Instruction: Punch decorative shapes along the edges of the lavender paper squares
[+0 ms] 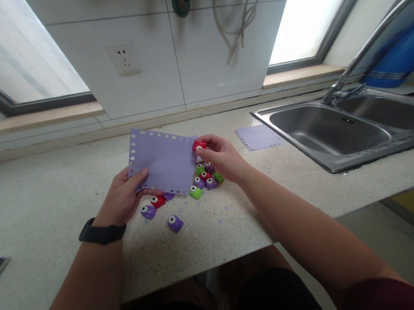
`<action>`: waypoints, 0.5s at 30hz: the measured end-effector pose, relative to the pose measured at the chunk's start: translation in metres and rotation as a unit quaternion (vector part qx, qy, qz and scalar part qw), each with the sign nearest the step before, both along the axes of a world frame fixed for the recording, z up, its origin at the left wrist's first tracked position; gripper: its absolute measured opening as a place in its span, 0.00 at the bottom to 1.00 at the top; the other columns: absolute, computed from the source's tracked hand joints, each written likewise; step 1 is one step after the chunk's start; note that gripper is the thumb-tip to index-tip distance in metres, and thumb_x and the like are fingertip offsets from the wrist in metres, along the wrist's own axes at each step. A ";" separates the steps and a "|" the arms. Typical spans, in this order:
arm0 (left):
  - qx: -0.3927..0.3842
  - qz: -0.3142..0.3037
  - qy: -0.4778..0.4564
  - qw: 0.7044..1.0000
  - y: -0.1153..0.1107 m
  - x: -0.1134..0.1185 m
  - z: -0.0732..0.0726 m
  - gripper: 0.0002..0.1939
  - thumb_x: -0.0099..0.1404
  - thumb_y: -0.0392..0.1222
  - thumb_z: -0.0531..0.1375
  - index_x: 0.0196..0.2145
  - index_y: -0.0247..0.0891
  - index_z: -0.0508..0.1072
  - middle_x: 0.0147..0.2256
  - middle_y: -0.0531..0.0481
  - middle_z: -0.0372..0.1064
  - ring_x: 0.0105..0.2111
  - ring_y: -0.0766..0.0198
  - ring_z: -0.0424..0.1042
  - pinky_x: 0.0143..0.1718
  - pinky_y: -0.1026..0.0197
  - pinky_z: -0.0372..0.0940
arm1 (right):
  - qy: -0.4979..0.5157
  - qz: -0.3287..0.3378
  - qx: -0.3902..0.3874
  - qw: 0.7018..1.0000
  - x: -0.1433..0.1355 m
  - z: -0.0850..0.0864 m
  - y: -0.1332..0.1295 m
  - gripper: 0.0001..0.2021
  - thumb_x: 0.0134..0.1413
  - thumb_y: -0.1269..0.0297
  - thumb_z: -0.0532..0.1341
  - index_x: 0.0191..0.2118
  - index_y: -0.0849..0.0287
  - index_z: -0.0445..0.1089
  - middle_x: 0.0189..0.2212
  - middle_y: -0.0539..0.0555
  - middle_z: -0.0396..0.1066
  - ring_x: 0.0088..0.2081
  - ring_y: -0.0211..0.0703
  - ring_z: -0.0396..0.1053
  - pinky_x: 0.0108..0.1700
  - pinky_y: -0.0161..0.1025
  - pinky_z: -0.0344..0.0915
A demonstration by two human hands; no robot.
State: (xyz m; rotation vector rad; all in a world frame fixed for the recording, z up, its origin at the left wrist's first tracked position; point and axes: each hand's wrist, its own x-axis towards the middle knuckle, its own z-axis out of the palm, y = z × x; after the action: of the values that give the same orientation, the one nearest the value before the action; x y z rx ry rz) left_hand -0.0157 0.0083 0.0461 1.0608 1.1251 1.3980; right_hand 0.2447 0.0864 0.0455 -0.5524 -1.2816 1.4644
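Head cam: L hand (123, 196) grasped a purple paper sheet (165, 162) by its lower-L edge, thumb on top, above bench (63, 184). R hand (223, 156) had its grip closed on a red craft punch (199, 145) at sheet's upper-R corner. Star/heart holes (150, 134) lined L + top edges. Other punches (196, 192) (purple, green, red) lay below; 2nd punched sheet (259, 137) nr sink (318, 128).

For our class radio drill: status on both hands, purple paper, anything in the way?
Left hand gripping purple paper, edges partly punched. Right hand pinching red craft punch at its upper right corner. No obstruction seen; loose craft punches below.
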 end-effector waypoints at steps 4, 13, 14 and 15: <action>0.002 -0.004 -0.003 1.000 0.000 0.000 0.000 0.13 0.60 0.41 0.70 0.43 0.37 0.79 0.39 0.48 0.80 0.28 0.60 0.79 0.27 0.57 0.81 | 0.004 0.003 0.003 1.000 0.000 0.000 -0.001 0.20 0.44 0.55 0.79 0.41 0.56 0.76 0.36 0.51 0.77 0.37 0.39 0.73 0.43 0.39 0.73; 0.002 -0.008 0.001 1.000 0.000 0.000 0.001 0.14 0.59 0.41 0.71 0.43 0.37 0.80 0.39 0.49 0.80 0.27 0.60 0.78 0.26 0.56 0.81 | 0.012 0.006 -0.012 1.000 -0.001 -0.001 0.002 0.21 0.42 0.57 0.79 0.42 0.57 0.77 0.37 0.51 0.78 0.38 0.38 0.74 0.43 0.38 0.73; 0.001 -0.008 0.001 1.000 0.000 0.000 0.001 0.14 0.59 0.41 0.71 0.43 0.37 0.79 0.39 0.49 0.80 0.27 0.60 0.78 0.26 0.56 0.81 | 0.014 0.008 -0.014 1.000 -0.001 -0.002 0.002 0.21 0.42 0.57 0.79 0.42 0.57 0.77 0.37 0.51 0.78 0.38 0.38 0.74 0.43 0.38 0.73; 0.001 -0.008 0.001 1.000 0.000 0.000 0.002 0.14 0.59 0.42 0.71 0.43 0.37 0.79 0.39 0.48 0.80 0.27 0.60 0.78 0.25 0.56 0.80 | 0.015 0.010 -0.015 1.000 -0.001 -0.002 0.002 0.21 0.42 0.57 0.79 0.42 0.57 0.77 0.37 0.51 0.78 0.38 0.38 0.74 0.43 0.38 0.73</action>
State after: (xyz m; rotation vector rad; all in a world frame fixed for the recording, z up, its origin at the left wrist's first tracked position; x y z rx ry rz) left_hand -0.0153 0.0081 0.0478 1.0698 1.1142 1.3861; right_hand 0.2439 0.0886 0.0438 -0.5366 -1.2456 1.5057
